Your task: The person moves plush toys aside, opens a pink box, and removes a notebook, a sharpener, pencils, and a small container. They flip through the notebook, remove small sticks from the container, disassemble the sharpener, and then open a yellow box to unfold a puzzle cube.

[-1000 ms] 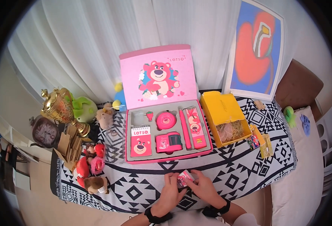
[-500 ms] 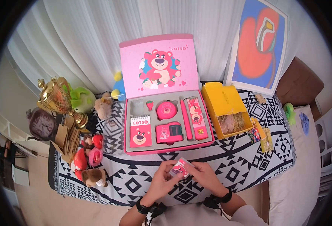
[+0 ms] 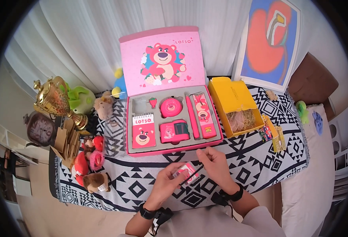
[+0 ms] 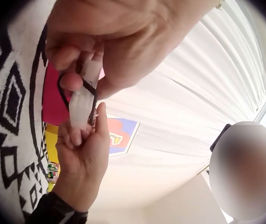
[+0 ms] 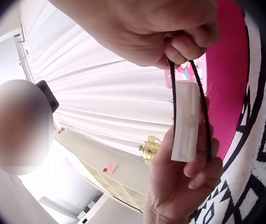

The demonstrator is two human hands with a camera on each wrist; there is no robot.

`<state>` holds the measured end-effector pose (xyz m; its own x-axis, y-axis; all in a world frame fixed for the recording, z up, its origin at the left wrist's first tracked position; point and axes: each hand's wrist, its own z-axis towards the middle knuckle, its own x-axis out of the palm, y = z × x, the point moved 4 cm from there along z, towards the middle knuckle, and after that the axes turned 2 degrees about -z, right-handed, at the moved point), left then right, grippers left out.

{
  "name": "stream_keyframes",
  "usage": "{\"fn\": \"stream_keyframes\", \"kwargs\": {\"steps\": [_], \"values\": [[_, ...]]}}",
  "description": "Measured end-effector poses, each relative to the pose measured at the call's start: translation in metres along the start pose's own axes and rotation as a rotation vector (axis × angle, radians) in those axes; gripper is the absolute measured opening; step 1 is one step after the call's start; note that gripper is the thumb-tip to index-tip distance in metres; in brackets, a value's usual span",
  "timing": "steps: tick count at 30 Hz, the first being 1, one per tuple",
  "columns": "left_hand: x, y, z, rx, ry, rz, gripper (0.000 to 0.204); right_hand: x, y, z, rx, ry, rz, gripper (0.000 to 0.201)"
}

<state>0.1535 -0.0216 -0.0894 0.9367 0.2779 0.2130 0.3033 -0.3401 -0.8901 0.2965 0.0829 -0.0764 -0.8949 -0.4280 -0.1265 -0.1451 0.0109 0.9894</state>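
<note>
My left hand (image 3: 166, 183) holds a small flat translucent plastic case (image 3: 190, 173) with a pink bear print, thumb across its face. A black elastic band (image 5: 205, 112) loops round the case, stretched into two strands in the right wrist view. My right hand (image 3: 216, 166) pinches the far end of this loop, drawn up and away from the case. From the left wrist view, the case (image 4: 81, 107) appears edge-on between both hands. Just beyond them stands an open pink gift box (image 3: 174, 149), with a notepad (image 3: 144, 134), pink sharpener (image 3: 174, 131) and round pink item (image 3: 170, 107) in grey slots.
Right of the gift box sits an open yellow box (image 3: 232, 98) with straw-like filling, beside small colourful packets (image 3: 266, 132). At left are a gold trophy (image 3: 51, 96), folded cardboard (image 3: 67, 140) and plush toys (image 3: 97, 182). A framed picture (image 3: 266, 43) leans behind.
My right hand has drawn away from the case, pulling the black band out with it. The left hand keeps hold of the case. The head view has shifted slightly.
</note>
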Motion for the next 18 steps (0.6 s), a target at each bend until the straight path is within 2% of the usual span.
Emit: {"fn": "stream_keyframes", "kwargs": {"steps": [2, 3, 5, 7, 9, 10, 12, 13, 15, 17, 18], "values": [[0.005, 0.003, -0.001, -0.011, 0.132, 0.204, 0.034, 0.0, 0.0, 0.005, 0.019, -0.001, 0.011, 0.03], [0.006, 0.004, -0.001, -0.014, 0.133, 0.204, 0.034, -0.001, -0.001, 0.005, 0.038, -0.004, 0.023, 0.03], [0.005, 0.0, -0.001, 0.053, 0.064, -0.07, 0.033, -0.002, 0.001, 0.004, 0.049, -0.004, 0.031, 0.029], [0.003, 0.006, 0.003, 0.114, 0.064, 0.012, 0.031, -0.001, 0.001, 0.002, 0.058, -0.001, 0.038, 0.027], [0.0, 0.01, 0.006, 0.23, 0.057, 0.176, 0.029, 0.007, 0.004, -0.001, -0.076, 0.076, -0.029, 0.021], [0.0, 0.009, 0.007, 0.233, 0.055, 0.178, 0.029, 0.008, 0.012, -0.005, -0.048, 0.108, -0.02, 0.015], [0.0, 0.01, 0.008, 0.151, 0.039, -0.06, 0.028, 0.009, 0.009, -0.006, -0.076, 0.09, 0.027, 0.014], [-0.002, 0.009, 0.009, 0.154, 0.037, -0.061, 0.028, 0.009, 0.009, -0.006, -0.099, 0.071, 0.073, 0.013], [-0.003, 0.01, 0.008, 0.079, 0.109, -0.057, 0.028, 0.001, 0.007, -0.002, -0.034, 0.116, 0.006, 0.011], [-0.002, 0.008, 0.007, 0.074, 0.113, -0.099, 0.027, -0.009, 0.01, 0.004, -0.121, -0.01, 0.156, 0.01], [-0.003, 0.007, 0.007, 0.068, 0.116, -0.138, 0.027, -0.019, 0.011, 0.006, -0.085, -0.06, 0.097, 0.008]]}}
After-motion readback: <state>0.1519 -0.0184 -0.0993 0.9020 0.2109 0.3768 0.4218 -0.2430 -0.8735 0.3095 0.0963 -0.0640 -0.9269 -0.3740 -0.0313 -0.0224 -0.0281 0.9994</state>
